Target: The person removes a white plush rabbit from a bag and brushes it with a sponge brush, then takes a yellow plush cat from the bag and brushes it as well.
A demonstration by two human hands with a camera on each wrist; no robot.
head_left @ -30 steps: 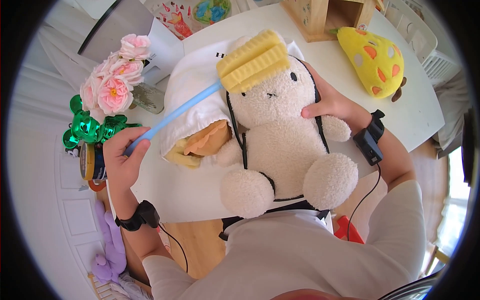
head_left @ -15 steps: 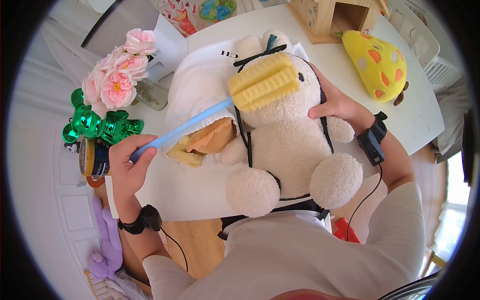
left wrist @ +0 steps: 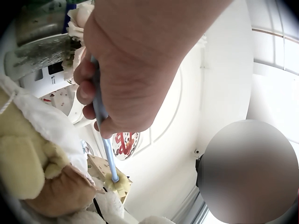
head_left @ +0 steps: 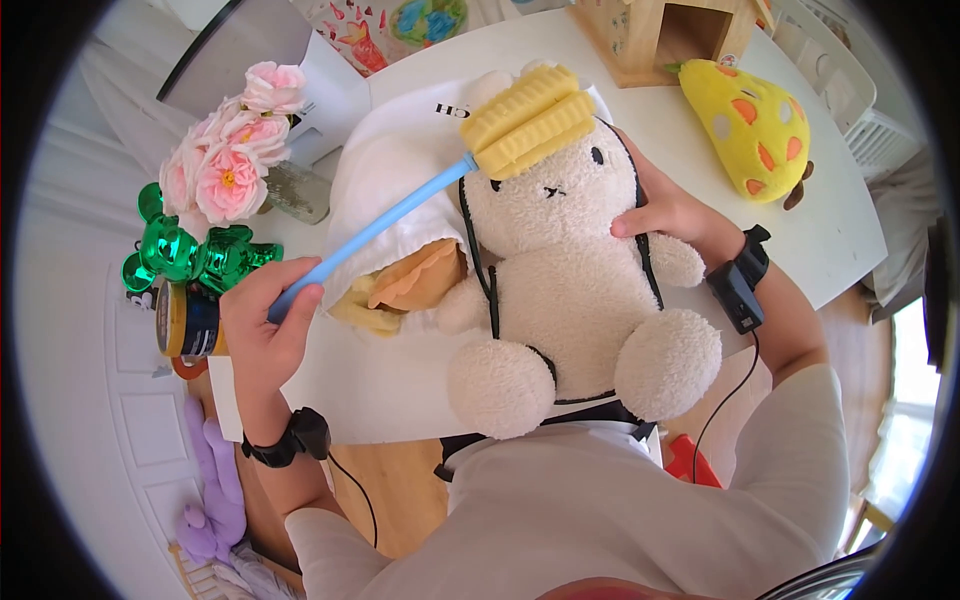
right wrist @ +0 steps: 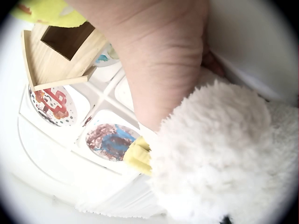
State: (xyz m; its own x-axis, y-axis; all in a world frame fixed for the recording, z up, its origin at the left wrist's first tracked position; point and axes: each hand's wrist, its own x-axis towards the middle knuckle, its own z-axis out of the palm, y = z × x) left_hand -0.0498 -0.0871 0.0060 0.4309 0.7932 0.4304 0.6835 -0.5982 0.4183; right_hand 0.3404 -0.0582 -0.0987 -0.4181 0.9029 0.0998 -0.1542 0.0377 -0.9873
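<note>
On the white bench (head_left: 360,390), a plush toy (head_left: 565,310) lies with the duster (head_left: 530,120) at its head but off its belly and feet, left hand (head_left: 268,325) fingers curled round the handle (head_left: 385,220), right hand (head_left: 668,205) gripping the toy's side.

The blue-handled yellow duster (head_left: 530,122) was gripped by the left hand (head_left: 268,325) and held over the head of the cream plush rabbit (head_left: 570,300), which was held by the right hand (head_left: 668,208).
</note>
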